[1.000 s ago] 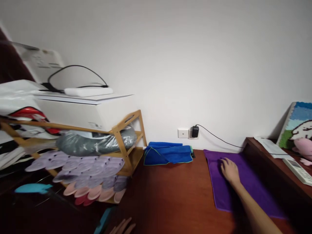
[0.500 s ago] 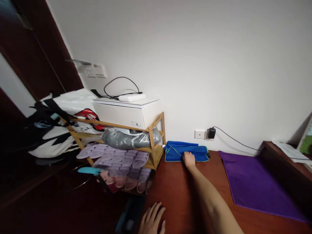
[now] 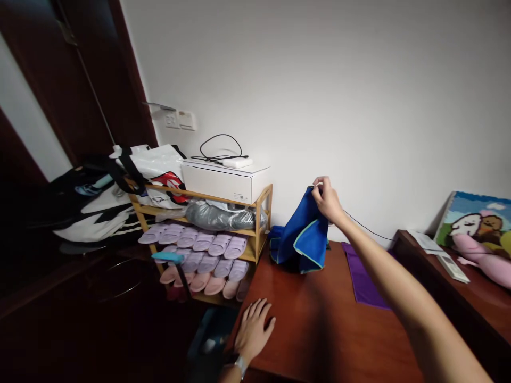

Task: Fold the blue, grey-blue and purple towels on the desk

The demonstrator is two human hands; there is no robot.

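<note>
A blue cloth [image 3: 295,234] with light green edging hangs from my right hand [image 3: 328,198], which pinches it by its top. Its lower folds still touch the wooden tabletop [image 3: 291,314] near the wall. My left hand [image 3: 254,325] lies flat on the table's left edge with the fingers spread, holding nothing. A purple cloth [image 3: 361,282] is spread on the table to the right, partly hidden behind my right forearm.
Left of the table stands a wooden shoe rack [image 3: 259,239] with rows of slippers [image 3: 205,239] and a white box [image 3: 223,183] on top. A raised ledge at right holds a remote [image 3: 453,267], a pink plush toy [image 3: 485,260] and a picture [image 3: 473,218].
My right hand has raised part of the blue cloth, which lay folded flat on the table. My left hand remains flat by the table edge. The view has shifted right.
</note>
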